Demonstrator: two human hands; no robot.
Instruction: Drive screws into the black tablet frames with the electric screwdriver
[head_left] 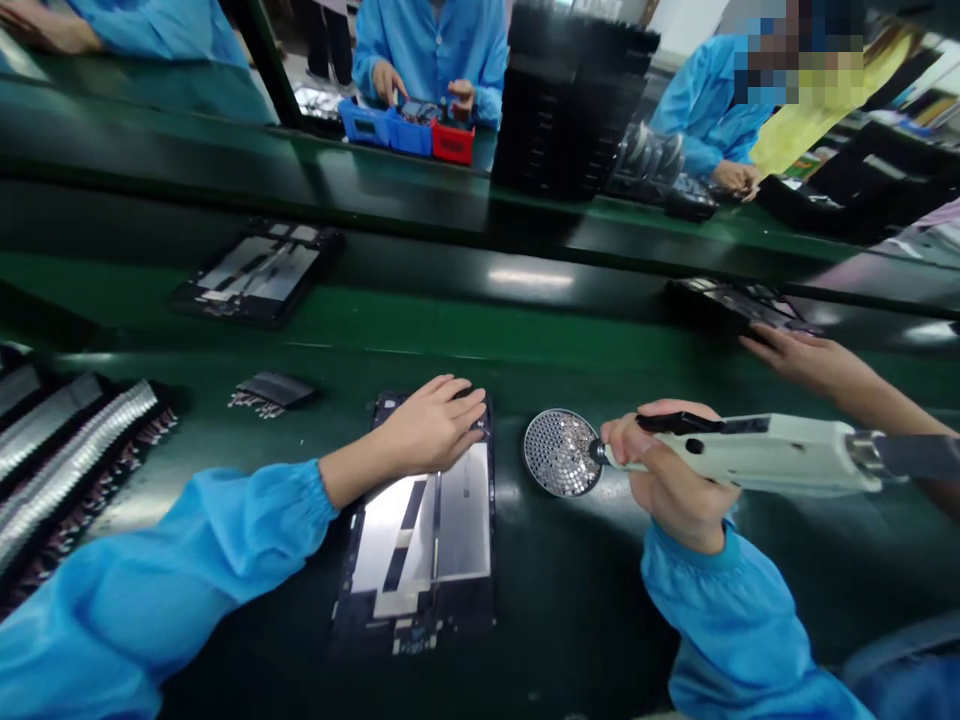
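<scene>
My left hand (431,425) lies flat, fingers stretched out, on the top end of a black device frame with silver panels (424,535) lying on the green bench. In my right hand (671,475) I grip a pale electric screwdriver (757,452), its tip held over the right edge of a round perforated screw dish (559,452). The dish sits just right of the frame.
Another person's hand (806,360) reaches in from the right toward a device frame (739,305) on the belt. A second frame (259,270) lies on the belt at left. Small parts (270,392) and silver strips (67,445) sit at left. Workers in blue sit across, beside black tray stacks (570,95).
</scene>
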